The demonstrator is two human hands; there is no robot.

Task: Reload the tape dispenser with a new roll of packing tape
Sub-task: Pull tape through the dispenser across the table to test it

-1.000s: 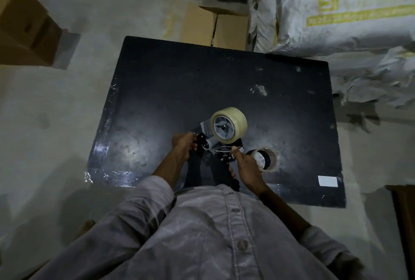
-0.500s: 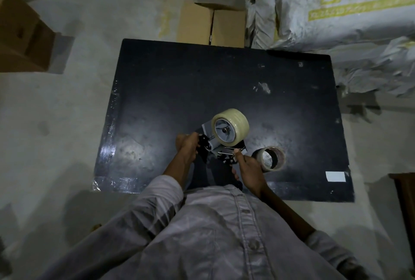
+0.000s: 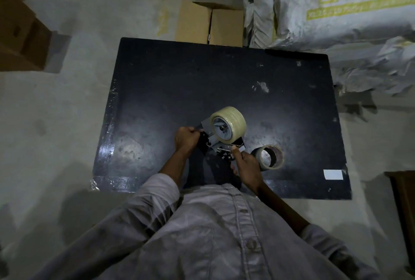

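as the person stands at the near edge of the black rectangular bench (image 3: 179, 82), the grey metal and black plastic tape dispenser (image 3: 213, 142) is at the near middle of that bench, held between both hands. whether its underside rests on the bench or is lifted clear cannot be told. a full roll of pale cream-clear packing tape (image 3: 234, 120) is seated on the dispenser's hub, its open side facing left and toward the camera, with the grey hub visible within.

left hand (image 3: 186, 139): fingers (image 3: 190, 130) clenched about the black left end of the dispenser, grasping it.

right hand (image 3: 247, 165): thumb and fingers pinching the metal front end of the dispenser, just below the roll; the fingertips are partly hidden behind the hand.

a thin brownish tape ring (image 3: 268, 157) lies on the bench just to the right of the right hand, apart from the dispenser, its opening turned up. a small white rectangular label (image 3: 333, 174) sits near the bench's near right corner.

beyond the far edge of the bench a brown cardboard carton (image 3: 208, 24) stands on the grey concrete floor (image 3: 56, 111). large white woven sacks with yellow print (image 3: 336, 5) are stacked at far right, and another brown cardboard box (image 3: 20, 39) is at far left. the person wears a pale grey buttoned shirt (image 3: 202, 234), sleeves pushed back from the wrists.
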